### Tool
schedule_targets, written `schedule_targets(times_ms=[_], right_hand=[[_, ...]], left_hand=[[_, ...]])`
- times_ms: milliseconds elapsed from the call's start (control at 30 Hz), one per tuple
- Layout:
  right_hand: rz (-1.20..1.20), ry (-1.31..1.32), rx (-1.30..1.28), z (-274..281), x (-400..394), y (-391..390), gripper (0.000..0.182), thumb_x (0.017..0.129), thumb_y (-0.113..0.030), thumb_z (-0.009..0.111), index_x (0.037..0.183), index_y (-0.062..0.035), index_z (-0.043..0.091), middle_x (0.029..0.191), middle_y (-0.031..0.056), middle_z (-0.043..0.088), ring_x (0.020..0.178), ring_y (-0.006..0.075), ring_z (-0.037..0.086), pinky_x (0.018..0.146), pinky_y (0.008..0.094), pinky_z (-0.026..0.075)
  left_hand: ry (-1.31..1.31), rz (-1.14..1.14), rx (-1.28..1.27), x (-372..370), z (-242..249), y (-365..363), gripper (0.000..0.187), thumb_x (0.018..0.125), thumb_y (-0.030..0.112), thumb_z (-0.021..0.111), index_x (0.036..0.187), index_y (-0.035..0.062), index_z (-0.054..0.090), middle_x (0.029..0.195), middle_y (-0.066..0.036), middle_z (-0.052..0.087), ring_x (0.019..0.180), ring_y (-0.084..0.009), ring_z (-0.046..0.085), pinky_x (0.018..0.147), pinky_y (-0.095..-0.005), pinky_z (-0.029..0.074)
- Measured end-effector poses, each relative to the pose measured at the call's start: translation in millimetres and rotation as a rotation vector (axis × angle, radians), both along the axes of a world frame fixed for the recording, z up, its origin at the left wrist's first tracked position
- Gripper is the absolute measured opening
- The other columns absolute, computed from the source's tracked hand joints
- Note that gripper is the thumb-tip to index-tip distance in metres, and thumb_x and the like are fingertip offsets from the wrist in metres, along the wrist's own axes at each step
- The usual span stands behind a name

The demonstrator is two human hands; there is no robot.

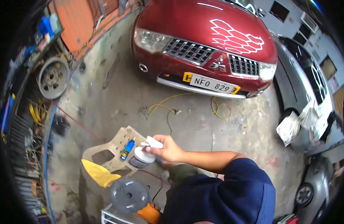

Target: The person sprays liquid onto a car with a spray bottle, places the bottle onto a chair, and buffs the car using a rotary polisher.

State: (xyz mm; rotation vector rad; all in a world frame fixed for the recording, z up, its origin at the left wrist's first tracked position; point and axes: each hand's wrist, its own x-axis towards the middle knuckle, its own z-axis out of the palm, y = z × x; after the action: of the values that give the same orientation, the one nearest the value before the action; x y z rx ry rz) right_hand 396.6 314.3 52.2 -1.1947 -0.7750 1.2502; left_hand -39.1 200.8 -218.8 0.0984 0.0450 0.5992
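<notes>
My right hand (165, 148) is closed around the neck and trigger of a white spray bottle (143, 156), its nozzle facing left. The bottle's labelled body hangs over a beige plastic chair (121, 137). On that chair lies a blue bottle (127, 150) with a narrow tip. Low in the view, my left hand (155, 206) is mostly hidden, its fingers wrapped round the edge of an orange polisher (149, 213). A round dark grey pad (129, 195) faces up at the polisher's end. Beside the pad, a yellow cloth (99, 174) drapes over the chair.
Ahead stands a red car (179, 22) with white outlines on its hood. A yellow cord (162, 100) loops on the floor before it. Shelving and a wheel rim (53, 77) line the left. A grey car (297, 71) is at right. A white rack (114, 216) sits below the pad.
</notes>
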Motion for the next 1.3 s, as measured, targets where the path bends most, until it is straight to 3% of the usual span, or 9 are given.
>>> schedule_targets(times_ms=[167,300,400,500,633,867,933,1033,1300], right_hand=[[0.299,-0.010,0.550,60,56,-82,0.032,0.098,-0.016,0.081,0.123,0.0003,0.068,0.112,0.0082,0.077,0.103,0.0166,0.072,0.087,0.0340,0.057],[0.274,-0.604,0.490,52,56,-134,0.036,0.100,-0.025,0.079,0.125,-0.0044,0.062,0.097,0.0121,0.073,0.089,0.0249,0.072,0.077,0.0411,0.055],[0.084,-0.791,0.427,11,67,-166,0.037,0.100,-0.033,0.078,0.118,-0.0042,0.062,0.096,0.0130,0.073,0.084,0.0254,0.074,0.073,0.0408,0.056],[-0.170,-0.350,-0.119,6,87,-216,0.038,0.101,-0.037,0.076,0.116,-0.0033,0.066,0.092,0.0126,0.075,0.075,0.0228,0.074,0.071,0.0398,0.057],[-0.301,-0.256,-0.249,-25,142,-278,0.042,0.101,-0.042,0.074,0.116,-0.0032,0.074,0.084,0.0118,0.074,0.067,0.0200,0.073,0.070,0.0390,0.059],[-0.955,-0.396,-0.396,-96,278,-436,0.040,0.100,-0.041,0.075,0.104,-0.0018,0.073,0.077,0.0101,0.072,0.066,0.0197,0.072,0.065,0.0383,0.058],[-1.105,-0.536,-0.423,-113,332,-488,0.041,0.096,-0.041,0.078,0.103,-0.0017,0.074,0.072,0.0125,0.072,0.066,0.0270,0.072,0.067,0.0416,0.057],[-1.288,-0.632,-0.546,-83,392,-550,0.041,0.093,-0.041,0.080,0.101,-0.0010,0.073,0.090,0.0199,0.074,0.088,0.0318,0.074,0.078,0.0452,0.056],[-1.430,-0.703,-0.374,15,539,-623,0.050,0.091,-0.045,0.083,0.105,0.0022,0.073,0.081,0.0121,0.073,0.070,0.0212,0.071,0.067,0.0386,0.056]], left_hand=[[-0.007,-0.016,0.035,24,16,32,0.107,0.089,0.091,0.058,0.137,-0.0045,0.050,0.122,-0.021,0.056,0.111,-0.0414,0.058,0.097,-0.0557,0.049],[0.102,-0.057,0.067,58,64,27,0.112,0.086,0.095,0.053,0.138,-0.0038,0.053,0.122,-0.023,0.061,0.105,-0.0419,0.060,0.093,-0.0546,0.052],[0.189,-0.060,0.063,78,85,37,0.112,0.086,0.096,0.052,0.139,-0.0035,0.053,0.121,-0.023,0.061,0.103,-0.0420,0.060,0.092,-0.0547,0.052],[0.201,-0.046,0.048,106,99,40,0.113,0.086,0.096,0.051,0.139,-0.0032,0.054,0.119,-0.023,0.062,0.102,-0.0420,0.061,0.091,-0.0548,0.052],[0.237,-0.054,0.031,155,116,34,0.114,0.085,0.097,0.050,0.139,-0.0027,0.054,0.118,-0.024,0.063,0.100,-0.0420,0.061,0.090,-0.0548,0.053],[0.400,-0.179,-0.054,277,113,-30,0.115,0.084,0.099,0.049,0.140,-0.0019,0.055,0.115,-0.024,0.065,0.097,-0.0421,0.062,0.089,-0.0550,0.054],[0.556,-0.328,0.021,317,105,-36,0.112,0.085,0.099,0.049,0.140,0.0010,0.056,0.112,-0.023,0.067,0.093,-0.0403,0.063,0.085,-0.0531,0.055],[0.735,-0.587,0.159,387,123,-53,0.105,0.087,0.098,0.048,0.138,0.0071,0.060,0.106,-0.021,0.068,0.088,-0.0348,0.066,0.078,-0.0473,0.058],[0.666,-0.967,0.262,520,105,-44,0.113,0.085,0.099,0.049,0.146,0.0037,0.054,0.115,-0.023,0.069,0.100,-0.0351,0.070,0.088,-0.0450,0.060]])
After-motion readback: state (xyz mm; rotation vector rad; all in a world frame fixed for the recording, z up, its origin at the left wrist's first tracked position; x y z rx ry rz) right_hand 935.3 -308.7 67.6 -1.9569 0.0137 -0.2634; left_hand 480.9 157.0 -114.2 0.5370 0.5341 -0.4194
